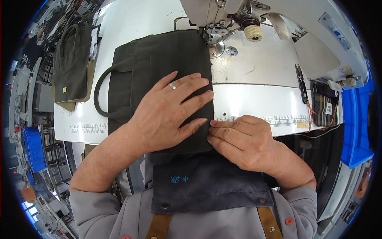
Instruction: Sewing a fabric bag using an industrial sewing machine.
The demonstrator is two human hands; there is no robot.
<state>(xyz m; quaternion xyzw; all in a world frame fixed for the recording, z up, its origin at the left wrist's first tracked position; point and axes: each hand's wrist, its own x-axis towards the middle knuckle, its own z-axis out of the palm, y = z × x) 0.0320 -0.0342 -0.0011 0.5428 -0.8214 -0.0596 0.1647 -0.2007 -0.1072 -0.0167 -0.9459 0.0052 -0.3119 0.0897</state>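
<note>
A dark olive fabric bag (pixel 159 55) with a looped handle lies flat on the white sewing table (pixel 242 99), its upper right corner at the needle and presser foot of a white sewing machine (pixel 302 16). My left hand (pixel 167 105) rests spread on the fabric, fingers apart, a ring on one of them. At the bag's right edge, my right hand (pixel 242 141) has its fingers curled and pressed together on the fabric's edge, near a ruler strip on the table; the thumb is mostly hidden.
A stack of olive bag pieces (pixel 73 75) lies at the left. Black scissors (pixel 301 83) and a striped pouch (pixel 323 103) sit at the right, beside a blue bin (pixel 354 127). Racks (pixel 53 155) and another blue bin (pixel 34 147) stand beyond the table's left end.
</note>
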